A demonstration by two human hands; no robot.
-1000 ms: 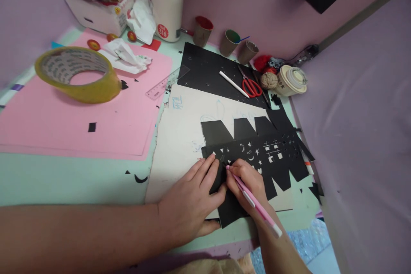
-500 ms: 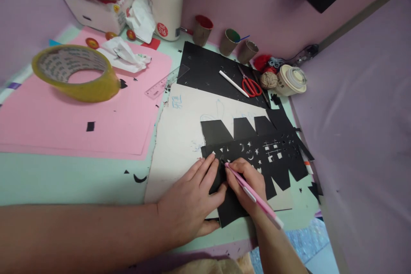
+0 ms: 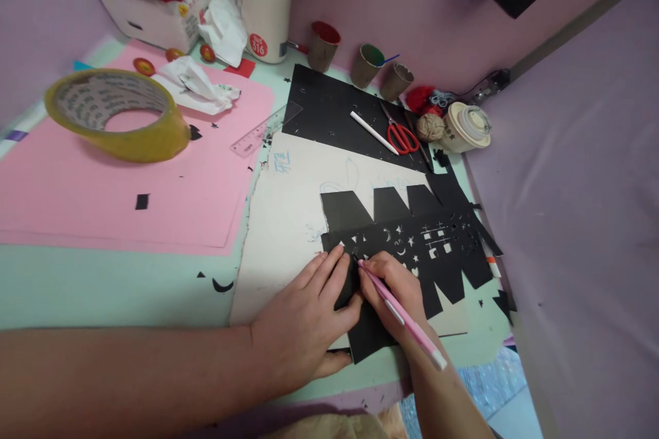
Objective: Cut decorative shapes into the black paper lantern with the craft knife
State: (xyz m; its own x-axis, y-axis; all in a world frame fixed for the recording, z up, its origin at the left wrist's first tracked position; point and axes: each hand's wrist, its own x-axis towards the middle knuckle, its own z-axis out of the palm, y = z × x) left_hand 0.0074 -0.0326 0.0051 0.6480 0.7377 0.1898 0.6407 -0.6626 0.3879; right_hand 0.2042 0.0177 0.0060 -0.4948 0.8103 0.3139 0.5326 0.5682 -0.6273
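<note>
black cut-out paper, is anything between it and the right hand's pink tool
No, nothing visible. The right hand holds the pink tool with its tip at the black paper. The left hand presses the paper just left of that tip, not between. The red scissors lie beyond, on another black sheet.

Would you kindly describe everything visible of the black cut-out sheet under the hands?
The black cut-out sheet, apparently card, lies roughly flat, mostly over a white sheet. Trapezoid tabs line its far and near edges. Its middle strip is pierced with moons, stars, triangles, a heart and a window-like grid, many showing white. The left hand presses on its left end; the right hand lies over it, gripping a pink pen-shaped tool whose tip contact is unclear.
</note>
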